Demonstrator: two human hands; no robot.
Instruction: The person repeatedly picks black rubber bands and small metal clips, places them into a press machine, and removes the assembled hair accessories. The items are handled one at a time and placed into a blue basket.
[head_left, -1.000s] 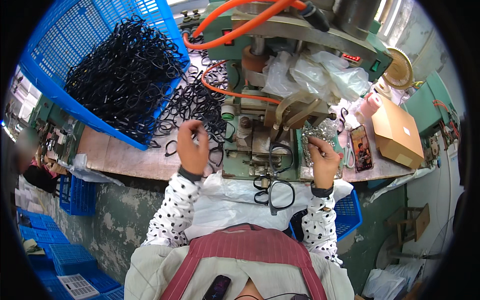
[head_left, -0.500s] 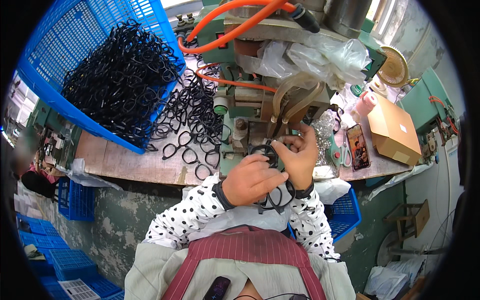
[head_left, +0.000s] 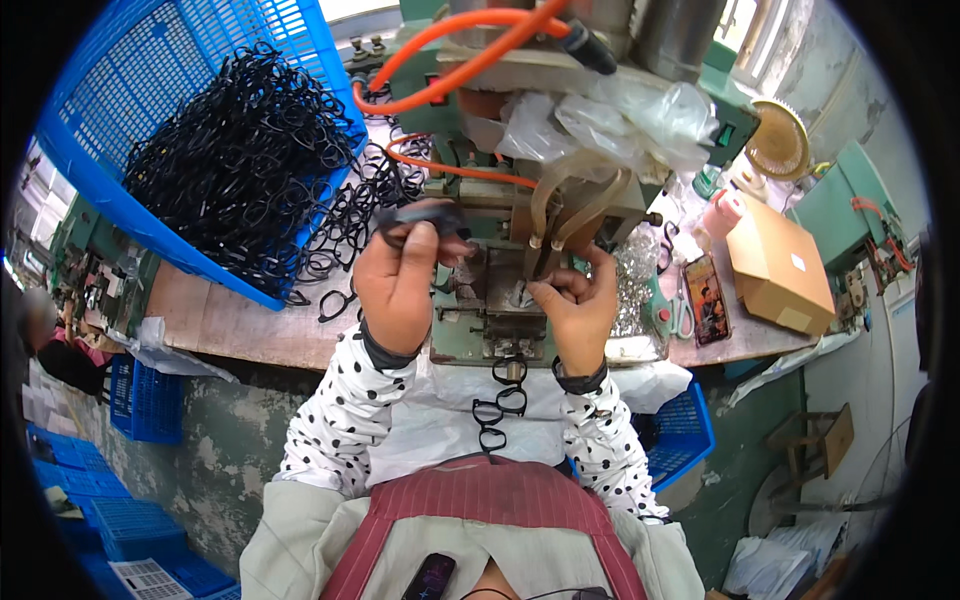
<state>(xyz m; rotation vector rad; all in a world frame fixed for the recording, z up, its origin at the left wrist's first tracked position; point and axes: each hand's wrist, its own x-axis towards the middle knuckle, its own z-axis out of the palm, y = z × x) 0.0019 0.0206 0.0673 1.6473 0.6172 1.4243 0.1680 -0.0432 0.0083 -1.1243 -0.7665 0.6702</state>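
My left hand (head_left: 397, 285) is raised left of the green bench machine (head_left: 490, 345), closed on a black eyeglass frame (head_left: 432, 214) blurred by motion. At the machine's metal fixture (head_left: 498, 285), my right hand (head_left: 582, 315) has thumb and fingers pinched together below two hose-like tubes (head_left: 590, 212). What they hold, if anything, is too small to make out. Two black eyeglass frames (head_left: 487, 411) lie on the pale cloth across my lap, below the machine's front edge.
A blue basket (head_left: 215, 262) heaped with black frames (head_left: 240, 165) stands on the left, with more frames spilled beside it. On the right are small shiny metal parts (head_left: 632, 285), scissors (head_left: 682, 318), a phone (head_left: 708, 300) and a cardboard box (head_left: 780, 260). Orange hoses (head_left: 440, 97) loop overhead.
My left hand has moved up and left, away from my right hand, and carries an eyeglass frame. My right hand has stayed at the fixture, its fingers lower and pinched.
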